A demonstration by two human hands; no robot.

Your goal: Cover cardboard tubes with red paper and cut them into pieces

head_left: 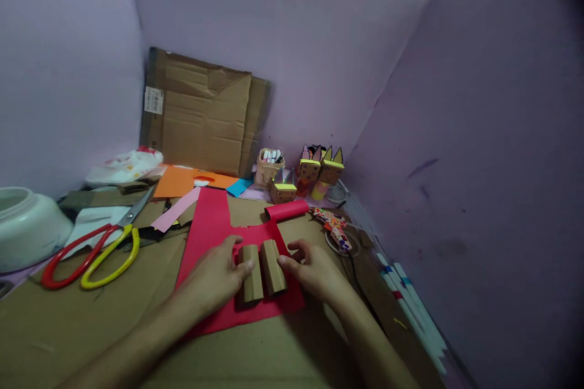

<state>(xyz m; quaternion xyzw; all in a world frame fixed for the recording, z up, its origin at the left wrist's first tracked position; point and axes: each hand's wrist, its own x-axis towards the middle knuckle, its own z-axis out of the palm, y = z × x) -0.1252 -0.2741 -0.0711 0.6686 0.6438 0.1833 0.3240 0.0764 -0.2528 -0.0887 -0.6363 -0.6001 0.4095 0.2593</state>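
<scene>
Two short brown cardboard tubes (261, 271) lie side by side on a red paper sheet (214, 228) whose far edge curls into a roll. My left hand (214, 276) rests on the red sheet, its fingers curled against the left tube. My right hand (312, 267) presses its fingertips against the right tube from the other side. Both hands hold the pair together on the sheet.
Scissors with red and yellow handles (93, 252) lie at the left beside a white bowl (27, 228). Orange, pink and blue papers, a pen basket (269, 167) and paper animal figures (319, 171) sit behind. A folded cardboard box (201, 112) leans on the wall. Striped sticks (410, 304) lie at the right.
</scene>
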